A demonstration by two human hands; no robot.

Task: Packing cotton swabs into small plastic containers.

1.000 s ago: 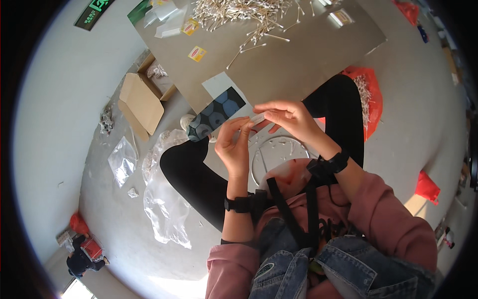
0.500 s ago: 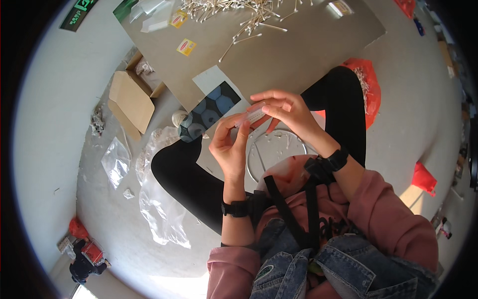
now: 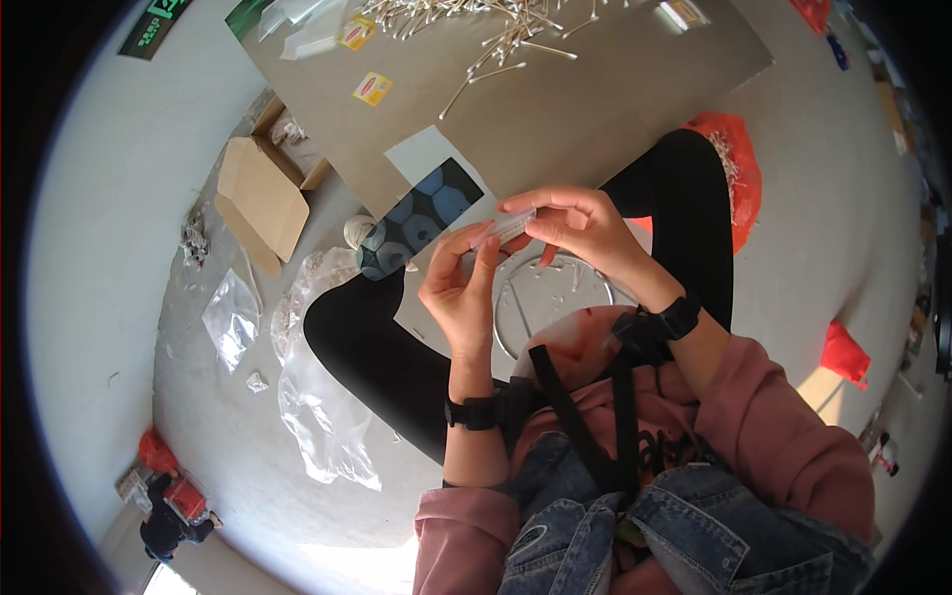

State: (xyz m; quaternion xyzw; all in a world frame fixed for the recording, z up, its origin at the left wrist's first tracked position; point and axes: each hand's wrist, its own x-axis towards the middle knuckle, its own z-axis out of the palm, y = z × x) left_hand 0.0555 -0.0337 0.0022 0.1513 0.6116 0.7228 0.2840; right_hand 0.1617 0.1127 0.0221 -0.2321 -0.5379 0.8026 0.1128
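Observation:
Between my two hands, above my lap, is a small clear plastic pack (image 3: 510, 228) with pale contents too small to make out. My left hand (image 3: 462, 288) pinches its left end, thumb below and fingers curled behind. At the other end, my right hand (image 3: 585, 230) grips it with the thumb in front and the fingers bent over the top and behind. Beyond the hands, a heap of loose cotton swabs (image 3: 476, 22) lies on the table (image 3: 615, 99). A small yellow card (image 3: 373, 88) lies left of the swabs.
A patterned dark-blue sheet (image 3: 424, 218) hangs over the table's near corner. An opened cardboard box (image 3: 260, 193) and clear plastic bags (image 3: 322, 416) lie on the left. A red bag of swabs (image 3: 742, 183) is beside my right knee. Another person (image 3: 169, 526) sits at lower left.
My right hand's fingers have drawn in around the pack's right end, and its raised forefinger has come down. My left hand keeps its pinch, nearly still.

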